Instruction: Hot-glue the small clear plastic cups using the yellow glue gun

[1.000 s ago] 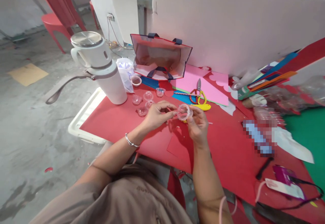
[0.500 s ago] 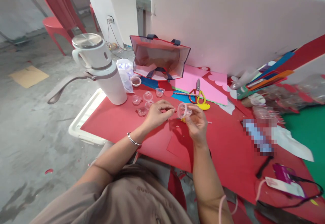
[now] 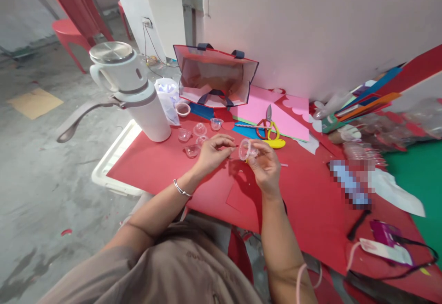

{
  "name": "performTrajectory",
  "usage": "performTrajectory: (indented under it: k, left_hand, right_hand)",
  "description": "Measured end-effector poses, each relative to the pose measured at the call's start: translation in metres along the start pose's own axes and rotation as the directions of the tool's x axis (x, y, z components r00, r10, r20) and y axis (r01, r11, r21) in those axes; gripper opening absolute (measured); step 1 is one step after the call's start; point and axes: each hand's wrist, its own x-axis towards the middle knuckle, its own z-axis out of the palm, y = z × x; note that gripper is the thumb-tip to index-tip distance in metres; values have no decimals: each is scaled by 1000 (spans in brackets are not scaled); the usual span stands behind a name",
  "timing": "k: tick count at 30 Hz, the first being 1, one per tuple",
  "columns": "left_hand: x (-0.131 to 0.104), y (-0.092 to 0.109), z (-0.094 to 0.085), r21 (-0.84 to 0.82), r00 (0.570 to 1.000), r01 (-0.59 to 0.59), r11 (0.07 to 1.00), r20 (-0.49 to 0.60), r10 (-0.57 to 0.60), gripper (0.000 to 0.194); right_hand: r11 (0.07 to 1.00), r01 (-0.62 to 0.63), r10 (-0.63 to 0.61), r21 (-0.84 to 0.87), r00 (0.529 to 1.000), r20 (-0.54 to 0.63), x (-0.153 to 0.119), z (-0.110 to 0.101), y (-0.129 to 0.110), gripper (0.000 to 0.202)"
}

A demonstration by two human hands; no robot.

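Observation:
My right hand [image 3: 266, 168] holds a small clear plastic cup [image 3: 245, 150] tipped sideways, its rim turned toward my left hand. Thumb and forefinger of my left hand [image 3: 217, 153] pinch together just left of that rim; whatever lies between them is too small to make out. Beyond the left hand, several more clear cups [image 3: 184, 134] lie on the red-covered table [image 3: 311, 203]. Behind my right hand are scissors with red and yellow handles [image 3: 268, 124] and a yellow-handled tool [image 3: 275, 144].
A large white tumbler [image 3: 148, 115] with a mug on top stands at the left. At the back are an open paper bag [image 3: 216, 76], a cup of dark contents [image 3: 182, 109] and pink paper [image 3: 290, 115]. A blurred-out phone-like object [image 3: 349, 182] and a purple card holder [image 3: 385, 232] lie right.
The cup in my right hand has shifted slightly left, and its rim faces the left hand a little more. The left hand keeps its pinch. The camera view has moved a little.

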Motion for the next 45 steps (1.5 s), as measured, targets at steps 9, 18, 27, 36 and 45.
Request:
performTrajectory:
  k: [9,18,27,36,45]
  left_hand:
    - [-2,-9,-3,68,996,8,998,90,-14,24]
    - [-2,-1,-4,182,995,-61,981,87,46,16]
    - [-2,2,-3,302,985,-169,938,86,149,12]
    - [4,-4,-6,2,998,21,1000,-59,-21,20]
    - [1,-2,-6,-283,985,163,945,-10,-173,35]
  right_hand:
    - [991,32,-23,-132,998,66,-3,0,2,29]
    - [939,127,-90,-320,988,127,-4,1,-1,32]
    - [883,251,-178,-396,961,212,-5,5,-4,32]
    - [999,34,-35,-40,999,-27,-5,-1,2,28]
    - [986,-139,140,93,990,-6,-5,-3,8,32]
